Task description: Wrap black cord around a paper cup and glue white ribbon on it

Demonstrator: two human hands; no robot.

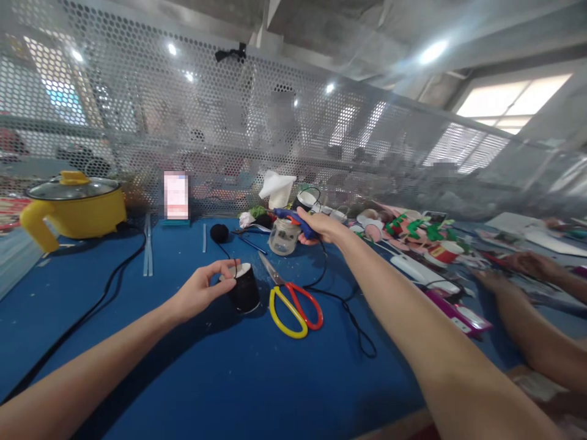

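Note:
My left hand (pixel 208 284) pinches the white rim of a small cup (pixel 246 293) wrapped in black yarn, tilted slightly on the table. A strand of yarn runs from the cup's rim to a black yarn ball (pixel 219 233) behind it. Further forward, my right hand (pixel 318 225) is closed around a blue glue gun (pixel 288 215), whose nozzle end lies over a clear jar (pixel 283 238). A black cord trails from the gun's side. Between my arms lie scissors (pixel 296 305) with one yellow and one red handle, blades pointing toward the jar.
On the left stands a yellow electric pot (pixel 76 208) with its cord crossing the blue table (pixel 183 379). A phone (pixel 177 195) leans on the perforated metal screen (pixel 220 122). Glue sticks (pixel 147 247) lie nearby. Craft pieces (pixel 408 229) and a co-worker's arm (pixel 527 318) are at right.

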